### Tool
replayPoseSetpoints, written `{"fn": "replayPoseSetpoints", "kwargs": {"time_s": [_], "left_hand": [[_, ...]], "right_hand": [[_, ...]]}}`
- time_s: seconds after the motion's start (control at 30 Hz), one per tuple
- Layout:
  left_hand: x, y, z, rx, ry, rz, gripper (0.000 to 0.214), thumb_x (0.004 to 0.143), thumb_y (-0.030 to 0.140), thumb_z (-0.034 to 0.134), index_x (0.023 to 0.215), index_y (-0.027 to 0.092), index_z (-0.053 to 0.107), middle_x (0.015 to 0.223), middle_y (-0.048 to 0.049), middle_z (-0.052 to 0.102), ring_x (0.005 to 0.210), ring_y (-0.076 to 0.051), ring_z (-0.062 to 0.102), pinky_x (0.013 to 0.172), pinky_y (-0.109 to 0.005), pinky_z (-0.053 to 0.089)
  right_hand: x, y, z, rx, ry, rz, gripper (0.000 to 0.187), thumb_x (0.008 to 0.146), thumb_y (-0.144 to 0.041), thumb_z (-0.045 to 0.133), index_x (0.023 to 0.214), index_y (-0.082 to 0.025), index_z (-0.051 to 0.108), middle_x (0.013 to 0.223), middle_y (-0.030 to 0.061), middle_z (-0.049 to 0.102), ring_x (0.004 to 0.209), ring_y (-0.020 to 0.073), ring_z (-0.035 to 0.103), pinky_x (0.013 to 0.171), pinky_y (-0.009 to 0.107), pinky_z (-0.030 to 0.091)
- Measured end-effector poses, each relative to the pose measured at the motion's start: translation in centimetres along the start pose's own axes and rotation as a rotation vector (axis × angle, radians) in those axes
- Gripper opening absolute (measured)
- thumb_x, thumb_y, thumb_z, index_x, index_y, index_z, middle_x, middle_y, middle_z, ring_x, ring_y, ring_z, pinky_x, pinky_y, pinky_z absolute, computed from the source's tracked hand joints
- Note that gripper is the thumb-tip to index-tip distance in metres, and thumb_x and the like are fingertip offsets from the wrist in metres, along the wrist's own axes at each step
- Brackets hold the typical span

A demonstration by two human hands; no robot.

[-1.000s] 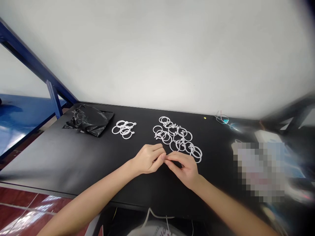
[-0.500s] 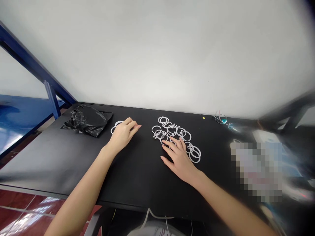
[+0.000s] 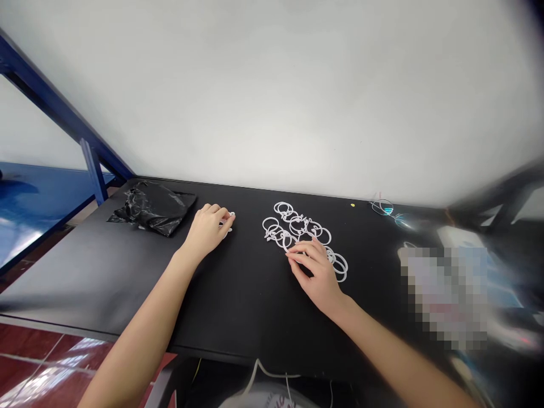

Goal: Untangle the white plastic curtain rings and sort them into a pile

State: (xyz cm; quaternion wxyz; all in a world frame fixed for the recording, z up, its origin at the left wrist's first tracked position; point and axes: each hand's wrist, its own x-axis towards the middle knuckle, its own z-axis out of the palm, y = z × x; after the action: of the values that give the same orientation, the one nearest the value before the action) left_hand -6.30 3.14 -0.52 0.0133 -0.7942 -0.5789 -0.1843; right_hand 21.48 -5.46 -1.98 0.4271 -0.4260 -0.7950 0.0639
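A cluster of thin white rings [image 3: 323, 235], joined to small white clips or loops, lies on the black table [image 3: 238, 300]. My right hand [image 3: 318, 275] reaches over the near side of this pile. Its thumb and fingers are drawn together at the lower edge of one ring, and the palm covers some of the others. Left of the pile, my left hand [image 3: 207, 228] is closed with curled fingers over a separate white ring [image 3: 227, 231], which shows only in part under the thumb and fingertips.
A crumpled black plastic bag [image 3: 155, 207] lies to the left. Eyeglasses [image 3: 385, 208] and a small yellow speck [image 3: 352, 205] sit near the back wall. On the right are blurred, partly pixelated items [image 3: 444, 294]. A blue metal frame [image 3: 93, 170] stands at the left.
My right hand's spread fingers have drawn together at the pile's edge. My left hand has shifted slightly left, over the white rings, which now show by its fingertips.
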Motion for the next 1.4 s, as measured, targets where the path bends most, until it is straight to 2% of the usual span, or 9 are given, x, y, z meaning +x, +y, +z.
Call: {"fn": "replayPoseSetpoints", "kwargs": {"time_s": [0.1,0.2,0.27,0.37,0.5,0.73,0.87,1.1,1.4], "left_hand": [[-0.1,0.9,-0.2,0.002,0.101,-0.020,0.026,0.095,0.036,0.048,0.083,0.017,0.062,0.093,-0.0097,0.062,0.091,-0.026,0.053,0.082,-0.041,0.042],[-0.4,3.3,-0.5,-0.264,0.127,0.065,0.022,0.095,0.034,0.049,0.091,0.017,0.062,0.098,-0.0086,0.063,0.095,-0.024,0.056,0.090,-0.043,0.043],[-0.9,5.4,-0.6,-0.572,-0.006,0.158,0.021,0.095,0.035,0.051,0.100,0.017,0.061,0.099,-0.0073,0.063,0.094,-0.020,0.058,0.089,-0.038,0.047],[-1.9,8.4,-0.4,-0.918,-0.294,0.247,0.038,0.090,0.038,0.059,0.122,0.019,0.055,0.118,-0.0104,0.061,0.098,-0.019,0.062,0.083,-0.032,0.054],[-2.7,10.0,-0.1,-1.085,-0.410,0.225,0.049,0.089,0.038,0.061,0.133,0.019,0.049,0.119,-0.0109,0.061,0.099,-0.019,0.064,0.084,-0.032,0.056],[-2.5,9.3,-0.1,-0.933,-0.413,0.275,0.040,0.094,0.034,0.053,0.129,0.017,0.054,0.084,-0.0014,0.057,0.072,-0.012,0.055,0.071,-0.027,0.049],[-2.4,9.4,-0.3,-0.820,-0.416,0.323,0.034,0.093,0.036,0.052,0.121,0.018,0.059,0.076,0.0004,0.052,0.069,-0.013,0.048,0.066,-0.026,0.044],[-2.2,9.7,-1.1,-0.822,-0.460,0.324,0.020,0.094,0.034,0.049,0.093,0.017,0.059,0.072,0.0022,0.045,0.065,-0.012,0.043,0.062,-0.023,0.038],[-2.2,9.8,-1.2,-0.847,-0.468,0.396,0.032,0.100,0.035,0.036,0.090,0.016,0.059,0.079,-0.0010,0.055,0.071,-0.013,0.048,0.067,-0.024,0.039]], "right_hand": [[0.2,-0.1,-0.3,0.063,0.097,-0.025,0.019,0.086,-0.006,0.060,0.084,-0.024,0.065,0.078,0.0015,0.070,0.078,0.0197,0.064,0.080,0.045,0.053],[0.3,-0.5,-0.5,0.142,0.140,-0.036,0.022,0.085,-0.005,0.061,0.094,-0.024,0.065,0.077,0.0020,0.070,0.067,0.0176,0.062,0.066,0.038,0.054],[0.2,-0.8,-0.5,0.224,0.113,-0.020,0.024,0.087,-0.006,0.059,0.102,-0.024,0.065,0.078,0.0026,0.069,0.064,0.0157,0.062,0.062,0.035,0.055],[0.0,-1.1,-0.4,0.320,0.057,0.014,0.019,0.088,-0.008,0.058,0.100,-0.022,0.065,0.079,0.0032,0.068,0.068,0.0158,0.065,0.063,0.031,0.057],[-0.1,-1.1,-0.4,0.375,0.017,0.048,0.012,0.087,-0.012,0.061,0.092,-0.022,0.064,0.081,0.0029,0.070,0.073,0.0168,0.069,0.065,0.031,0.060],[-0.7,-0.9,-0.6,0.655,0.026,0.295,0.028,0.090,-0.018,0.060,0.117,-0.024,0.052,0.091,0.0026,0.069,0.067,0.0144,0.072,0.064,0.030,0.065],[-0.5,-0.9,-0.7,0.601,0.020,0.363,0.010,0.093,-0.025,0.057,0.100,-0.020,0.063,0.079,0.0019,0.067,0.060,0.0132,0.069,0.057,0.027,0.063],[0.1,-1.0,-0.6,0.620,0.007,0.386,0.013,0.093,-0.028,0.059,0.093,-0.019,0.068,0.076,0.0023,0.069,0.061,0.0144,0.071,0.059,0.026,0.063],[0.4,-1.2,-0.7,0.762,0.037,0.527,0.017,0.090,-0.033,0.063,0.084,-0.019,0.069,0.071,0.0017,0.071,0.057,0.0147,0.070,0.059,0.029,0.062]]}}
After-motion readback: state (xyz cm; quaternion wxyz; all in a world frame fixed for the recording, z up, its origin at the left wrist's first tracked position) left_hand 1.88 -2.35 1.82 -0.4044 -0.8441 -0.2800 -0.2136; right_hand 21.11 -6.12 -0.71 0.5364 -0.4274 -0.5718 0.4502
